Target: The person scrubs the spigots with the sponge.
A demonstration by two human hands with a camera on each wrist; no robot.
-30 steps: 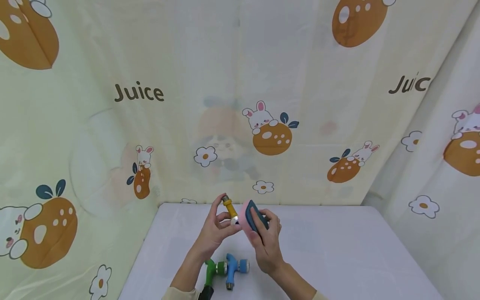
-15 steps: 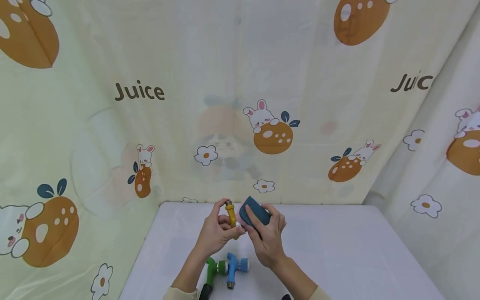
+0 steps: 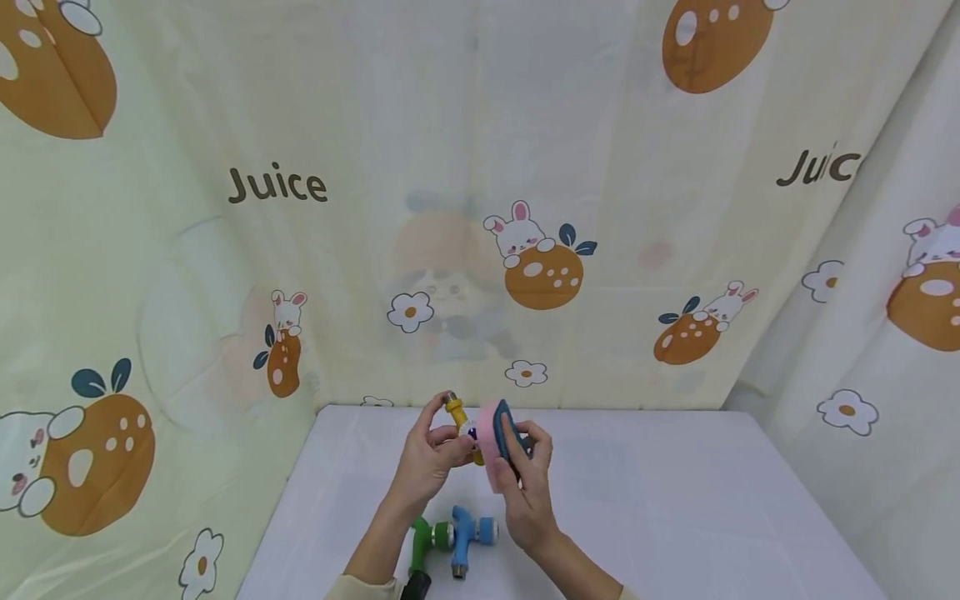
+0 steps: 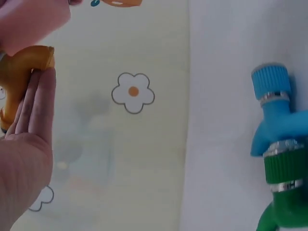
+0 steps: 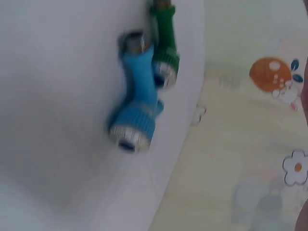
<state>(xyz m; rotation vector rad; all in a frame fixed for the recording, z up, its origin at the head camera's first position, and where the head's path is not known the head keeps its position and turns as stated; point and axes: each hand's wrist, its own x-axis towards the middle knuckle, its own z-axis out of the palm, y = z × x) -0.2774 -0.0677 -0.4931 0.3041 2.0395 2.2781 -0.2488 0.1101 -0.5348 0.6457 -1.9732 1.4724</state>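
Note:
Above the table, my left hand (image 3: pixel 429 465) holds a yellow tap (image 3: pixel 454 410), its threaded metal end up and tilted left. In the left wrist view, the curved spout of the yellow tap (image 4: pixel 19 72) lies along the fingers of the left hand (image 4: pixel 24 163). My right hand (image 3: pixel 534 504) grips a sponge (image 3: pixel 488 442) with a thick pink layer and a dark teal layer. The pink side faces the tap, right at its round knob end. In the left wrist view, the pink sponge (image 4: pixel 36 24) overlaps the top of the tap.
On the white table (image 3: pixel 660 500) below the hands lie a blue tap (image 3: pixel 462 542) and a green tap (image 3: pixel 422 543), side by side. Behind the table hangs a cream curtain (image 3: pixel 360 275) printed with oranges and rabbits; more curtain hangs at both sides.
The sponge swung so its teal face showed more half a second ago, then turned back with its pink edge showing. The yellow tap stood more upright and now leans left again.

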